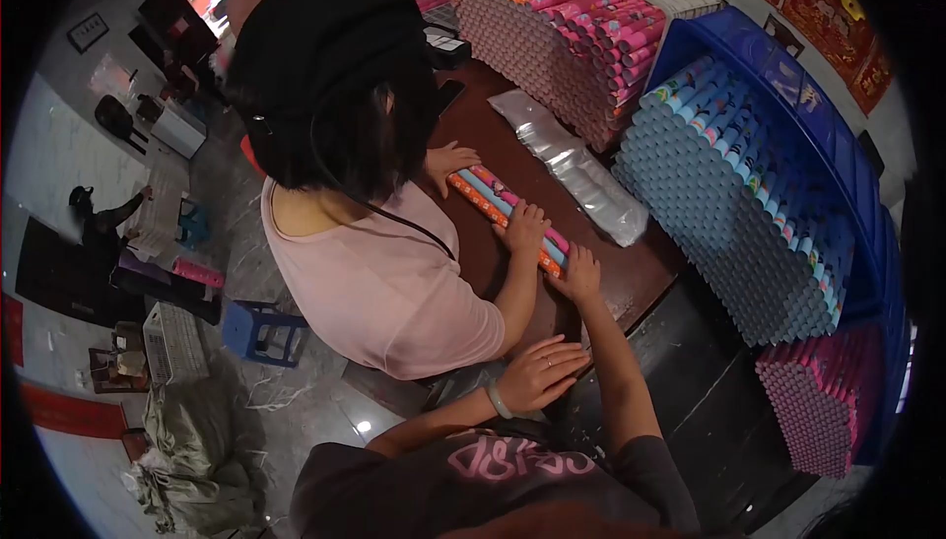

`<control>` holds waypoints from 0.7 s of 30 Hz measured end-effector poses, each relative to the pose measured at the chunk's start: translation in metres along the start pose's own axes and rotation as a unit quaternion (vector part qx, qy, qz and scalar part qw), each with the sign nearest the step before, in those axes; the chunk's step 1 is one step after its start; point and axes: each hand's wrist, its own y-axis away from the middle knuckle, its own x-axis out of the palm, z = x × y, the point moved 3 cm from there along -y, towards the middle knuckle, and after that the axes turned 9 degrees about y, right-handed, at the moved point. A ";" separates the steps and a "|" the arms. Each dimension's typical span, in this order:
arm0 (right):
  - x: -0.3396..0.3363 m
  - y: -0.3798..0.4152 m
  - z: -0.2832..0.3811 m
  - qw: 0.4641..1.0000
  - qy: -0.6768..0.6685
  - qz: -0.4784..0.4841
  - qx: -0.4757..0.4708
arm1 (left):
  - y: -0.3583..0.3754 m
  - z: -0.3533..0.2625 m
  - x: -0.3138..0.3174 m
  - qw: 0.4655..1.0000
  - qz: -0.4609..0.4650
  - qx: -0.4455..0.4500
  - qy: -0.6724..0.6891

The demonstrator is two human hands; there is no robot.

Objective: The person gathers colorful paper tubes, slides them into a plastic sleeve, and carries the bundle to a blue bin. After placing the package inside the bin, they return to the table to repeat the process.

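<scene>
Co-worker in pink top standing at 10 o'clock, both hands pressing on rolls. Left hand resting at 6 o'clock on table edge, fingers spreading loosely, gripping nothing. Right hand reaching forward, fingertips touching near end of rolls, fingers lying flat, slightly apart. Rolls lying side by side mid-table, running toward 11 o'clock. Clear bags lying just beside, at 1 o'clock. Blue tubes stacking at 3 o'clock; pink tubes at 12.
</scene>
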 end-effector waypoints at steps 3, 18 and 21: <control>-0.006 0.004 -0.003 1.000 0.006 0.001 -0.016 | -0.009 0.002 0.001 1.000 -0.005 0.011 0.001; -0.051 0.172 -0.113 0.997 -0.048 0.028 -0.050 | -0.025 0.017 0.074 0.999 -0.019 -0.010 0.038; -0.043 0.219 -0.126 0.998 -0.063 0.029 0.007 | -0.021 0.042 0.120 0.998 0.050 -0.020 -0.031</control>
